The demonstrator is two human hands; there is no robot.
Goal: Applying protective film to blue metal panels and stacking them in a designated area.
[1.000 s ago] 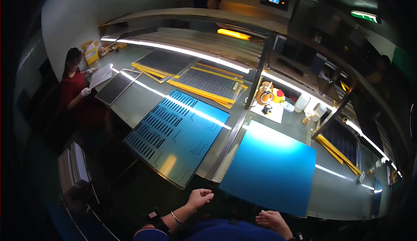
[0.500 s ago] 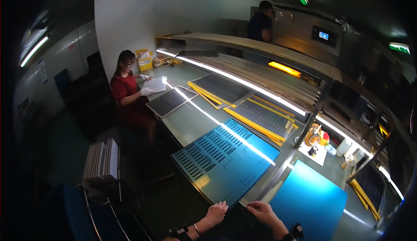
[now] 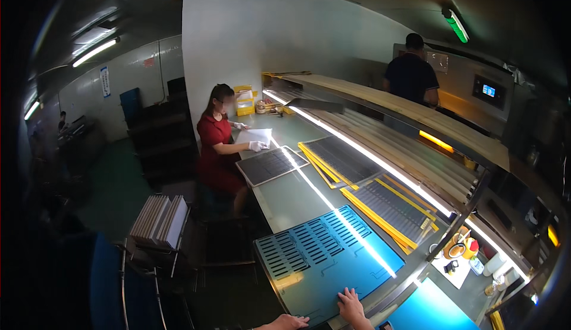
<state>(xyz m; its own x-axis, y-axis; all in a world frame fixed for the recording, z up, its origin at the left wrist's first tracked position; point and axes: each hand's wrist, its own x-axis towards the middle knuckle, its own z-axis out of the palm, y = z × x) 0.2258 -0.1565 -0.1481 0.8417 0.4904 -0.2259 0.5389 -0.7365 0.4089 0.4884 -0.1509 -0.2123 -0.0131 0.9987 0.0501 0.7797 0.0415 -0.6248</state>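
A blue printed panel (image 3: 333, 270) with rows of dark slots and thin dark lines lies flat on the worktable. My right hand (image 3: 351, 307) rests on its near right part, fingers spread and nothing held. Low in the picture, my left hand (image 3: 288, 322) is at the panel's near edge, with its fingertips closed over that edge; its underside is hidden. To the right lies a second, plain blue sheet (image 3: 431, 306), partly cut off by the picture's lower edge.
Yellow-edged dark sheets (image 3: 386, 208) lie beyond the panel, near a framed dark panel (image 3: 272, 166). A red-clad person (image 3: 215, 133) with white gloves handles a pale sheet (image 3: 254, 137). Another person (image 3: 411, 71) stands behind the shelf (image 3: 380, 107). A rack of boards (image 3: 157, 220) stands left.
The view has swung, shifting the scene right in the picture. My right hand has moved from the panel's near corner onto its surface, fingers now spread. My left hand stays by the near edge.
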